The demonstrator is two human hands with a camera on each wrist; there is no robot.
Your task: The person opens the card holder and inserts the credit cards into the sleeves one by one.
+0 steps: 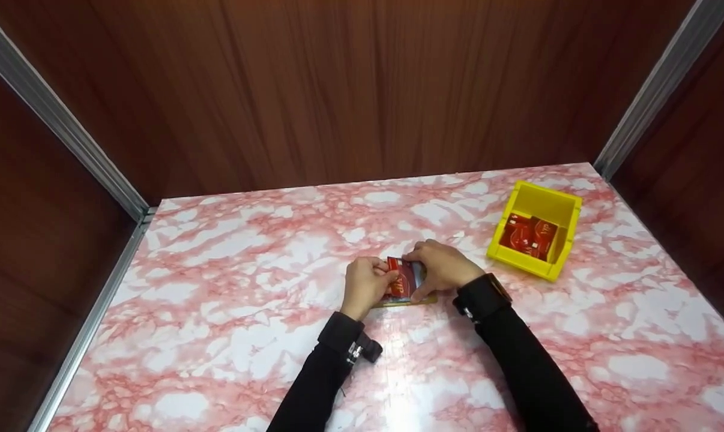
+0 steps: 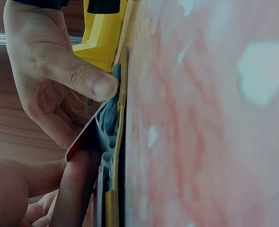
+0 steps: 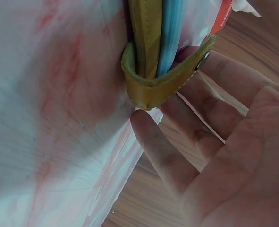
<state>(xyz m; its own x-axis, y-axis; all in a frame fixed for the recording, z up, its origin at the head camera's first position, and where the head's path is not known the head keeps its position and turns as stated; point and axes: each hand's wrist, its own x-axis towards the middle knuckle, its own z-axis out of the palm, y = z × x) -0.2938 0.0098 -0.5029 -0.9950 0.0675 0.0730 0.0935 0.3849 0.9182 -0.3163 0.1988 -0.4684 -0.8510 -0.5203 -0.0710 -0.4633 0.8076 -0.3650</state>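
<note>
A mustard-yellow card holder (image 1: 429, 299) with clear plastic sleeves (image 2: 110, 118) lies open on the table. My left hand (image 1: 365, 282) pinches a red VIP card (image 1: 402, 283) over the sleeves, the thumb on its printed face. In the left wrist view, the card (image 2: 84, 138) tilts up from the sleeve stack. My right hand (image 1: 449, 265) grips the holder from its right side, fingers at the far edge and thumb at the near edge. The right wrist view shows the holder's snap strap (image 3: 153, 92) sticking out beside the right fingers (image 3: 165, 151).
A yellow bin (image 1: 521, 261) stands to the right, behind my right forearm, with several red VIP cards (image 1: 521, 234) inside. Pink marbled tabletop (image 1: 248, 270) surrounds the hands. A wood-grain panel (image 1: 362, 90) rises along the back, with metal posts at the corners.
</note>
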